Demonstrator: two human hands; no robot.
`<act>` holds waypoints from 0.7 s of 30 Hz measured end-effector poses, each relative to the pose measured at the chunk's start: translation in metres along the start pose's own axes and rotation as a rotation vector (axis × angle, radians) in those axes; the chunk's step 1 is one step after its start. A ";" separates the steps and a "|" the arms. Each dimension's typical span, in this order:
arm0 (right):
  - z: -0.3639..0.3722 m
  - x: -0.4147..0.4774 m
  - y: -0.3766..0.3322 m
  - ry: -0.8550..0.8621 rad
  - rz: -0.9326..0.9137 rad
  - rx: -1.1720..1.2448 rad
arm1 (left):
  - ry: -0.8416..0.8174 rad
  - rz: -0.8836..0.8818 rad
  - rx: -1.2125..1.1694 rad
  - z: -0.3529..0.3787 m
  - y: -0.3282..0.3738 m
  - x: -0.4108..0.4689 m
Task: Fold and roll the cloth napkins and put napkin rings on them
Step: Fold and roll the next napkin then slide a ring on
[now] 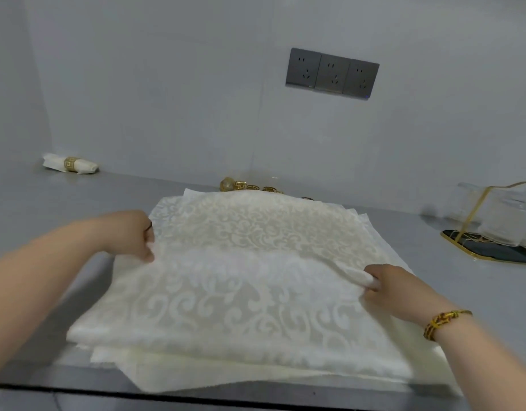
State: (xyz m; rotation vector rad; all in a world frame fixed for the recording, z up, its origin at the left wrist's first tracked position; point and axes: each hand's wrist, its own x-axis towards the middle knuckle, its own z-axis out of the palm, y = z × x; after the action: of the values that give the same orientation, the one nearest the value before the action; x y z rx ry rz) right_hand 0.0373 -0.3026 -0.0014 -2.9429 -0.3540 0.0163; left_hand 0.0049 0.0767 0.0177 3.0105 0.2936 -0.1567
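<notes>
Stack: cream patterned cloth napkins [196, 369] lie piled flat on the grey counter [48, 197], at its near edge.
Top napkin: white scroll-patterned cloth napkin [241, 292], raised into a fold across its middle.
Right hand [389, 283]: fingers curled round the fold's right end; woven gold bracelet [442, 321] on the wrist.
Left hand [134, 232]: pinches the cloth's left edge.
Rings: loose gold napkin rings [250, 186] just behind the stack.
Far left: rolled white napkin [70, 165] wearing a gold ring, by the wall.

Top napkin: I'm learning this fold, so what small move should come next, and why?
Probably lower the pinched line flat onto the stack and smooth it: the left hand and right hand each pinch a side of the top napkin, which is raised and wrinkled between them.
</notes>
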 end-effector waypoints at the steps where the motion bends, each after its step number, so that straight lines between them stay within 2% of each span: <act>1: 0.002 0.010 0.002 0.011 0.028 0.002 | 0.099 -0.015 -0.073 0.004 -0.001 0.011; 3: 0.007 0.033 0.007 0.019 0.072 0.020 | 0.257 -0.051 -0.276 0.013 0.000 0.035; 6: 0.017 0.060 0.017 0.038 0.153 0.053 | 0.335 -0.083 -0.504 0.029 0.007 0.066; 10: 0.027 0.088 0.029 0.089 0.215 0.126 | 0.307 -0.125 -0.542 0.037 0.015 0.104; 14: 0.028 0.122 0.040 0.119 0.210 0.190 | 0.219 -0.070 -0.577 0.040 0.020 0.144; 21: 0.025 0.172 0.048 0.090 0.187 0.148 | 0.100 0.027 -0.556 0.044 0.005 0.194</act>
State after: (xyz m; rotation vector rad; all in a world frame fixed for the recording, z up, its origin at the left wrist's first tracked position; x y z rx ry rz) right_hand 0.2147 -0.3039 -0.0325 -2.8077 -0.0602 -0.0627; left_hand 0.1910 0.1022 -0.0469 2.4714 0.2542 0.0702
